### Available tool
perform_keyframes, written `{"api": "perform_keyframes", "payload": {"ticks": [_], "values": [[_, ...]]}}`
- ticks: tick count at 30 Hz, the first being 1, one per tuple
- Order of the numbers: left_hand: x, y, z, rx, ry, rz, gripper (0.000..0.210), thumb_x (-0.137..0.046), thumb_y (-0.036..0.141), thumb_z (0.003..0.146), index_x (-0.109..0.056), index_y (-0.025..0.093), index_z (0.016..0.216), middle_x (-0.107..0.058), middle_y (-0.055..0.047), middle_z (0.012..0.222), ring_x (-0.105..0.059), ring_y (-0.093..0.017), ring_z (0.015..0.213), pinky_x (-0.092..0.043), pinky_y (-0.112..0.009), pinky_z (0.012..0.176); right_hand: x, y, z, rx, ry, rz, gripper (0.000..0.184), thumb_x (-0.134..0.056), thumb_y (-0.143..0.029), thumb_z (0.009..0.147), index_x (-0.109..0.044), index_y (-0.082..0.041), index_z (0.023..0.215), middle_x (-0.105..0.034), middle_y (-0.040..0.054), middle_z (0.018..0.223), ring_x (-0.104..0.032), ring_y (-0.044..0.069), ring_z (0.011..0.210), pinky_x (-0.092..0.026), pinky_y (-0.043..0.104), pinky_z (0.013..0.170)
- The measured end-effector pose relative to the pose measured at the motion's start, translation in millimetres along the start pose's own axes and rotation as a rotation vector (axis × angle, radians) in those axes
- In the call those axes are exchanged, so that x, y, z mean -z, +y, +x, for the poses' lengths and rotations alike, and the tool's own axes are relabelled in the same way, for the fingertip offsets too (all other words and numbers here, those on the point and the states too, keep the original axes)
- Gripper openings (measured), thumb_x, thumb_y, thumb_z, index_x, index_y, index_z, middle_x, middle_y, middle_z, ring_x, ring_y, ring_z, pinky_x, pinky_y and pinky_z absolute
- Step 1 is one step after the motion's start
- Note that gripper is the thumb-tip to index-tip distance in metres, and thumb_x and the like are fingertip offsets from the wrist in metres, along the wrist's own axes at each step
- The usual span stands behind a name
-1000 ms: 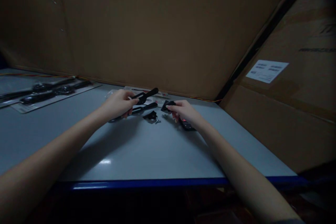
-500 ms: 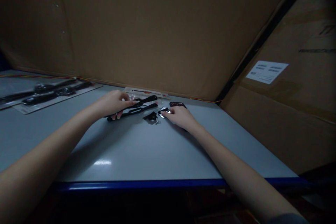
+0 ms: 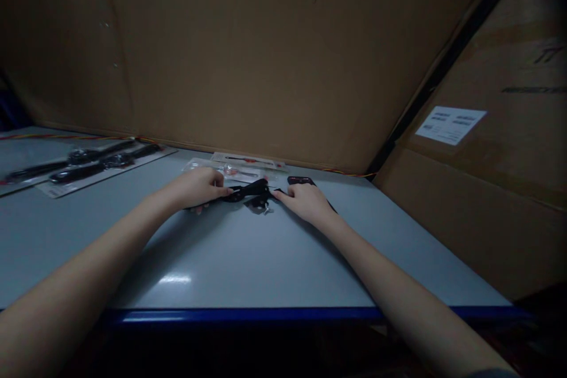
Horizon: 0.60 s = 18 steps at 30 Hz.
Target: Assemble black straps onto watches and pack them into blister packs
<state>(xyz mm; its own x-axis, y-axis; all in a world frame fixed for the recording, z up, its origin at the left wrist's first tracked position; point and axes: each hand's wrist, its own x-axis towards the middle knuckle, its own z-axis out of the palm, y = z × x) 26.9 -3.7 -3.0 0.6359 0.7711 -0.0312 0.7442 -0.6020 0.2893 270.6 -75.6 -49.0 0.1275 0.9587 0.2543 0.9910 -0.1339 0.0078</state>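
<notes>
Head view, dim. Both bare forearms reach forward over the smooth grey tabletop (image 3: 248, 271) with the blue front edge, angled in from the lower corners, hands converging near the middle.

Left hand (image 3: 200, 188): palm down, wrist nearly straight, thumb along the near side and fingers curled under. Closed on a long, black, bar-like piece (image 3: 253, 188) with a rounded end, which points right, toward the other hand. Rest of the bar runs back under the palm.

Right hand (image 3: 308, 202): knuckles up, fingers bent, thumb stretched toward the bar. Thumb and forefinger pinched together on a small, flat, black piece (image 3: 276, 192), mostly covered. Too dark to say for sure whether this piece touches the bar's end; it's right beside it at least.

On the tabletop just below the bar's end: a dark, irregular plastic part (image 3: 256, 205) with a small silvery metal screw (image 3: 268, 210) next to it. Black, rounded-corner, phone-like object (image 3: 300, 180) lies partly hidden behind the right hand. Clear plastic and white card packaging (image 3: 241, 173) behind the left hand. Packaged black items on white cards (image 3: 104, 170) at far left. Brown cardboard panel (image 3: 248, 71) behind everything.
</notes>
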Motion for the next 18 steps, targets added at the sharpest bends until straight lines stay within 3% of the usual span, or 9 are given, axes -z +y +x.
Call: {"api": "perform_keyframes", "payload": {"ticks": [3, 9, 14, 18], "values": [[-0.6, 4.2, -4.0, -0.073, 0.083, 0.221, 0.041, -0.045, 0.052, 0.077, -0.065, 0.017, 0.068, -0.063, -0.006, 0.063, -0.055, -0.017, 0.057, -0.031, -0.026, 0.048, -0.2, 0.2, -1.0, -0.003, 0.022, 0.006, 0.065, -0.027, -0.064, 0.086, -0.067, -0.018, 0.065, -0.068, 0.0124, 0.072, -0.061, 0.023, 0.074, -0.032, 0.028, 0.058], [-5.8, 12.9, -10.2, -0.065, 0.138, 0.408, 0.04, -0.045, 0.047, 0.079, -0.07, 0.016, 0.074, -0.067, -0.011, 0.07, -0.059, -0.022, 0.063, -0.032, -0.028, 0.052, -1.4, 1.3, -1.0, -0.004, 0.008, 0.046, 0.061, -0.028, -0.061, 0.086, -0.066, -0.018, 0.063, -0.067, 0.0097, 0.069, -0.06, 0.02, 0.066, -0.028, 0.027, 0.053], [-10.4, 9.2, -10.8, -0.113, 0.191, 0.416, 0.04, -0.046, 0.048, 0.079, -0.07, 0.015, 0.073, -0.066, -0.013, 0.069, -0.06, -0.024, 0.063, -0.034, -0.029, 0.052, -1.4, 0.6, -1.5, 0.0, 0.034, 0.05, 0.058, -0.031, -0.059, 0.087, -0.065, -0.018, 0.064, -0.068, 0.01, 0.07, -0.061, 0.021, 0.069, -0.027, 0.027, 0.052], [-0.9, 4.1, -11.9, -0.091, 0.191, 0.322, 0.05, -0.046, 0.062, 0.075, -0.068, 0.017, 0.075, -0.066, -0.012, 0.072, -0.059, -0.024, 0.063, -0.033, -0.029, 0.05, 0.2, 0.5, -1.6, 0.008, 0.06, 0.062, 0.054, -0.034, -0.057, 0.087, -0.065, -0.018, 0.065, -0.068, 0.0096, 0.07, -0.062, 0.021, 0.069, -0.026, 0.027, 0.053]]}}
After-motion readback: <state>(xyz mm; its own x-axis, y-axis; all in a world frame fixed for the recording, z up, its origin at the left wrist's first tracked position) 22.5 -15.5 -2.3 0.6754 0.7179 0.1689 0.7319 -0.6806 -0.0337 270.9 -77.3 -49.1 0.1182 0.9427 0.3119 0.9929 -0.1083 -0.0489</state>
